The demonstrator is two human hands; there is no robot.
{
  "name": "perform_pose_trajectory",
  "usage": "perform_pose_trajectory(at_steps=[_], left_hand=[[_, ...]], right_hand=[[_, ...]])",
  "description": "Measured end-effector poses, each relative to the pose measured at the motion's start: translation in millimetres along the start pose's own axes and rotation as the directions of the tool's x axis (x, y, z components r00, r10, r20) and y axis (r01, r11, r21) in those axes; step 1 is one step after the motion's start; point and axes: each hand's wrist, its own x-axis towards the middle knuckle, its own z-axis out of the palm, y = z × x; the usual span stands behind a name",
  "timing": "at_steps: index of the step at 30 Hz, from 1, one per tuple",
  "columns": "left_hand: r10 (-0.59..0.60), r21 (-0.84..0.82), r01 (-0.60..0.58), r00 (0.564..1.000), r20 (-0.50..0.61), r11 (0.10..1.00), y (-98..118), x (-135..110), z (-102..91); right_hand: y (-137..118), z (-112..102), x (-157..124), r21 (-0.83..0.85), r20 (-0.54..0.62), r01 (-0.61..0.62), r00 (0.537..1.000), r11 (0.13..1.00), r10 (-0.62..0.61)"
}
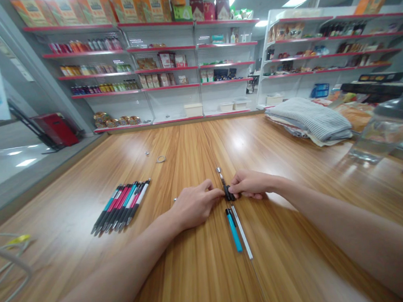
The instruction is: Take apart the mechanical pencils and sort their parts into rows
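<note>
Wood-grain tabletop (195, 287): bears loose pen parts along its middle, around a dark lengthwise seam.
Black pen parts (227, 192): between the hands, midway across the tabletop, well in from the far edge.
Left hand (196, 204): narrow, forefinger stretched to the left side of the black pen parts; whether it grips them, I cannot tell.
Right hand (251, 184): thumb and forefinger pinched on the right side of the same parts, other fingers curled under.
Silvery tip (218, 170): just beyond the fingers, toward the far edge.
Blue barrel (234, 230): on the near side of the hands, lying lengthwise.
White tube (243, 233): just right of the blue barrel, almost parallel.
Row of pens (120, 206): side by side toward the left edge, in blue, pink, white and black.
Pale ring (161, 159): beyond the row, toward the far edge.
Folded striped cloth (310, 117): stacked by the far right corner.
Clear container (378, 135): dark-lidded, near the right edge.
</note>
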Motion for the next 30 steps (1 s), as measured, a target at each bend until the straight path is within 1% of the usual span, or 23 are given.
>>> perform_pose_trajectory(at_steps=[5,17,21,30], left_hand=[[0.008,-0.001,-0.008,1.000,0.001,1.000,0.4,-0.7,-0.2],[0.012,-0.018,-0.012,1.000,-0.005,1.000,1.1,-0.6,-2.3],[0.015,-0.017,-0.015,1.000,-0.007,1.000,0.6,-0.8,-1.1],[0.020,-0.022,-0.021,1.000,-0.015,1.000,0.5,-1.2,-1.8]], right_hand=[[1.0,-0.4,0.4,0.022,-0.017,0.000,1.000,1.000,0.000],[6.9,-0.5,4.0,0.013,-0.055,0.014,0.998,1.000,-0.013],[7.5,-0.7,3.6,0.036,-0.049,0.028,0.998,0.999,-0.026],[6.8,-0.8,2.7,0.016,-0.041,0.046,0.998,0.999,-0.045]])
